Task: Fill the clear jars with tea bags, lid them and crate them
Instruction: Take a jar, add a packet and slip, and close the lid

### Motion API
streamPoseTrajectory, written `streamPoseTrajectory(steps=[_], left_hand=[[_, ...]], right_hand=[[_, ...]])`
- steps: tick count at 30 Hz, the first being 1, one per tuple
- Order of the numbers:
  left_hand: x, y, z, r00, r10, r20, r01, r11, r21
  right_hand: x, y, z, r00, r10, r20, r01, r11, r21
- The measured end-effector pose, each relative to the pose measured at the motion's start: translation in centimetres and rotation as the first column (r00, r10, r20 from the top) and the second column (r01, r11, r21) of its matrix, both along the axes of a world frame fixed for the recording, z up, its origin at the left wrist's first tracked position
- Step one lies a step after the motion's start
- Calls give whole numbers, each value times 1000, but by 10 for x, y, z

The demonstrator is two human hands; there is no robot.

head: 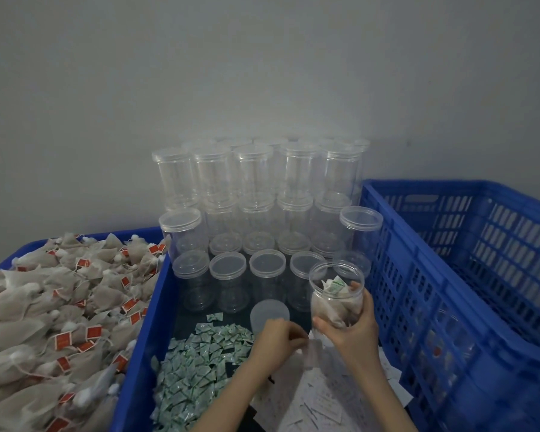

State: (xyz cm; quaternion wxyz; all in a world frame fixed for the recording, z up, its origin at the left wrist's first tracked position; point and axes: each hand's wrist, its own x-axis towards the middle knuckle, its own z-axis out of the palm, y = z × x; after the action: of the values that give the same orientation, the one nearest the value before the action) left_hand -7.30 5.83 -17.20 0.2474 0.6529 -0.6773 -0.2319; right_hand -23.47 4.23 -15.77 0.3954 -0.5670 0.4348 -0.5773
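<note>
Jar (336,296): unlidded, holding tea bags, gripped in right hand (353,325) beside blue crate (449,307). Left hand (273,339), left of jar, pinches something small, unclear. Loose lid (269,313) left of jar.

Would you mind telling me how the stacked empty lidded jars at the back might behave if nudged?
The stacked jars look like thin clear plastic and empty, so probably very light. Standing tall in tiers, they would likely topple easily, and being round, roll once down.
</note>
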Motion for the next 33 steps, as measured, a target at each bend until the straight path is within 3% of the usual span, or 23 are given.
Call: streamPoseTrajectory(steps=[2,5,7,9,11,13,16,19,21,24,26,28,33], left_hand=[[9,1,21,983,175,-45,-179,980,-84],[25,7,71,879,435,-193,-476,821,-315],[29,10,106,832,401,-383,-540,740,-401],[25,10,134,846,249,-472,-456,797,-397],[15,8,148,925,133,-357,-256,911,-323],[3,5,150,996,60,-68,-73,974,-213],[-9,4,143,925,27,378,37,986,-161],[-12,2,140,882,67,466,30,980,-197],[-7,2,142,912,54,407,42,974,-224],[7,5,137,997,-14,76,35,958,-283],[14,11,128,986,-122,-112,108,986,-130],[17,15,116,965,-185,-187,190,982,10],[16,13,113,943,-109,-315,82,992,-99]], right_hand=[[-1,-1,-3,1000,0,-2,0,1000,14],[-1,0,-6,1000,25,1,-25,999,33],[2,1,-7,999,46,-9,-46,998,33],[6,3,-7,998,62,-27,-61,998,27],[11,7,-8,996,77,-42,-76,997,21],[15,9,-7,995,91,-41,-90,996,23],[17,13,-6,993,113,-45,-112,993,24],[16,16,-6,990,129,-56,-127,991,31],[16,17,-5,991,129,-47,-127,991,33],[14,17,-4,991,132,-22,-131,990,49],[14,17,0,988,153,-6,-152,986,68],[15,18,6,983,185,20,-186,977,101],[3,19,41,957,289,12,-287,945,155]])
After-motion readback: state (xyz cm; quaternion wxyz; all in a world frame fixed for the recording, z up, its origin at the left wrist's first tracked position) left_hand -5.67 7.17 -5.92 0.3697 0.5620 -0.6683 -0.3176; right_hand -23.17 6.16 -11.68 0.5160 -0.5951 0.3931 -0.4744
